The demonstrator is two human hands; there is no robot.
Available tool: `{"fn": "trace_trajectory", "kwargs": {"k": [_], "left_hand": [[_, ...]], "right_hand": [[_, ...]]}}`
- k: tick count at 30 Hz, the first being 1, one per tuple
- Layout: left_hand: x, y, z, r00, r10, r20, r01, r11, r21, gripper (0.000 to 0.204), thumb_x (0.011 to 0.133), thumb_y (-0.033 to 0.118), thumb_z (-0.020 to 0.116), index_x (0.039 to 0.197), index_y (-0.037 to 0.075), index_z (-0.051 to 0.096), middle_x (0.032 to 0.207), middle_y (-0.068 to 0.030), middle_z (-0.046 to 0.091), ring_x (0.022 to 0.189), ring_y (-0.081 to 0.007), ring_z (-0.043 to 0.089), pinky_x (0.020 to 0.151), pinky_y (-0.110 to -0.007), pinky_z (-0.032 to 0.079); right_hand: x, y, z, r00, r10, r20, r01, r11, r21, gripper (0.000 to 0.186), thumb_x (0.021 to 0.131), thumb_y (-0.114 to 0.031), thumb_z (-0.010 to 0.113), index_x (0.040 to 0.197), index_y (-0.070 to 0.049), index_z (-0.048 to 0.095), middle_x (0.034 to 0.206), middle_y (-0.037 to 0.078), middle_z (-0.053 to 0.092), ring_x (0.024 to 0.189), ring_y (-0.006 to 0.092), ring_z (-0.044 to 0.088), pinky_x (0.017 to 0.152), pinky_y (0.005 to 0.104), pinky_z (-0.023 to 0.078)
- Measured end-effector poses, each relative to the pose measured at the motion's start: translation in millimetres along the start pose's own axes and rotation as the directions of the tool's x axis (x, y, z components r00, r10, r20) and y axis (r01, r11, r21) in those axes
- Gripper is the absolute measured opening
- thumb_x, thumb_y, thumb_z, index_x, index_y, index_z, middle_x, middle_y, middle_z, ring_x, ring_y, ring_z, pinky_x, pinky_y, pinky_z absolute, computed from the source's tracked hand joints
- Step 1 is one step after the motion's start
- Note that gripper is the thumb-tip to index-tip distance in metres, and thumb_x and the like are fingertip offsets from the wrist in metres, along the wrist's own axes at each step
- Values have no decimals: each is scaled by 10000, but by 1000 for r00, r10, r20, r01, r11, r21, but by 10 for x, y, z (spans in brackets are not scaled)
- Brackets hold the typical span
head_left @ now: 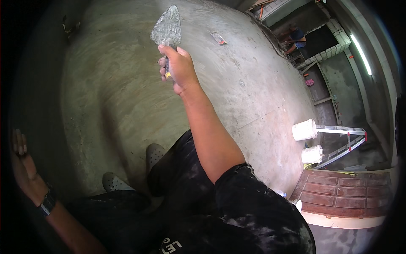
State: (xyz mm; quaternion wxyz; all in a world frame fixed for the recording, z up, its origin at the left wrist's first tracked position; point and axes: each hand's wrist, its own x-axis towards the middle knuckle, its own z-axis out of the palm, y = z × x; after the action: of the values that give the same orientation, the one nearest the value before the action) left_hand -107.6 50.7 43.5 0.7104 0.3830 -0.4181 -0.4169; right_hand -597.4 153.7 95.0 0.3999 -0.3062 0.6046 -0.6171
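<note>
My right hand is closed around the handle of a pointed trowel, its metal blade crusted with pale grey material and held out over the concrete floor. A bit of yellow shows on the handle. At the far left my left hand is open, fingers extended along a dim grey surface; whether it touches that surface I cannot tell. My feet in perforated clogs stand below. A flat rectangular tool lies on the floor beyond the trowel.
Two white buckets stand beside a metal ladder at the right, near yellow cord and a brown panelled door. Another person crouches farther off by a low block wall. A lit tube lamp is at the upper right.
</note>
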Motion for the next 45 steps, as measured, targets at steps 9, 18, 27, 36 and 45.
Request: {"fn": "trace_trajectory", "kwargs": {"k": [9, 18, 27, 36, 45], "left_hand": [[-727, 601, 993, 968, -203, 150, 221, 969, -110, 414, 1011, 199, 460, 1340, -50, 440, 698, 57, 342, 554, -25, 296, 490, -172, 263], [-1521, 1035, 1818, 198, 103, 975, 695, 686, -214, 321, 877, 291, 695, 944, 10, 553, 676, -59, 601, 641, -156, 607, 529, -251, 515], [-1563, 877, 1581, 241, 36, 970, 742, 638, -208, 286, 877, 322, 675, 884, 80, 522, 677, -10, 532, 626, -137, 540, 543, -248, 480], [-1291, 661, 1484, 605, -96, 790, 677, 585, -447, 249, 910, 350, 600, 825, 132, 513, 643, 36, 453, 577, -116, 455, 520, -246, 419], [-295, 928, 395, 901, -200, 385, 420, 626, -657, 302, 920, 337, 586, 737, 140, 448, 572, 48, 299, 517, -120, 324, 549, -249, 330]], "right_hand": [[4, 66, 86, 1000, 26, 9, -26, 1000, 10, 225, 851, -284, 649, 943, -112, 538, 666, -10, 527, 517, 92, 508, 431, 264, 407], [65, -45, 37, 999, 6, 40, -6, 1000, 3, 224, 894, -325, 636, 943, -113, 584, 647, -39, 503, 504, 60, 479, 425, 233, 378], [16, 29, 91, 1000, 23, 15, -23, 999, -40, 313, 895, -341, 642, 1026, -65, 572, 685, -43, 506, 537, 55, 471, 475, 224, 376], [69, -8, -92, 1000, -12, 29, 14, 996, -85, 349, 902, -350, 638, 1046, -40, 566, 689, -30, 507, 547, 70, 472, 477, 230, 365], [-15, 142, 118, 995, -28, 95, 52, 962, -266, 315, 913, -329, 643, 1015, -34, 608, 758, -8, 566, 575, 70, 514, 500, 225, 433]]}}
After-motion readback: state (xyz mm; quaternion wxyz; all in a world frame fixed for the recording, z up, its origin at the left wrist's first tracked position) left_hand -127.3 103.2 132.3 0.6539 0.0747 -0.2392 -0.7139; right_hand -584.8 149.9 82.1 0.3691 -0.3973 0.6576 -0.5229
